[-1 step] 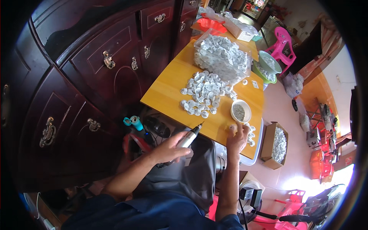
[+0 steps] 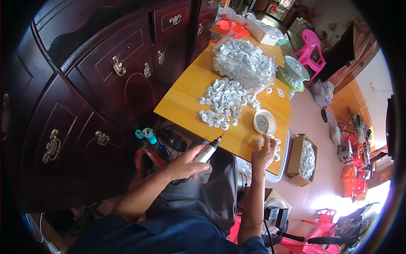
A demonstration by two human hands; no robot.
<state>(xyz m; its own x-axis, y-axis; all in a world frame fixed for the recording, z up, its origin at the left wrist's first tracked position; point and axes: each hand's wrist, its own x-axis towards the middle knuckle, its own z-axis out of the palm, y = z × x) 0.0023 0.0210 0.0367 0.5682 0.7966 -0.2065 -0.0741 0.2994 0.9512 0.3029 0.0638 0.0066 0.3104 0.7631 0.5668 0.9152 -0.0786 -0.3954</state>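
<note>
My left hand (image 2: 186, 164) is closed around a silver and black electric screwdriver (image 2: 205, 153). Its thin bit points up and away, over the near edge of the yellow wooden table. At the table's near right, my right hand (image 2: 263, 155) pinches a small white plastic part (image 2: 258, 142); the fingers partly cover it. Just beyond those fingers stands a white bowl (image 2: 272, 122) holding tiny grey metal pieces, probably screws. Several white parts (image 2: 277, 149) lie right of this hand. A loose heap of similar white parts (image 2: 226, 99) spreads over the middle of the table.
A clear bin (image 2: 264, 82) piled with white parts stands farther back on the table (image 2: 182, 95). Dark wooden cabinets (image 2: 114, 84) line the left. On the floor at right are a cardboard box (image 2: 294, 163) of parts, and basins (image 2: 300, 73) near a pink chair (image 2: 312, 51).
My right hand has shifted slightly right, and the white part moves with it. My left hand and the screwdriver hold almost the same place.
</note>
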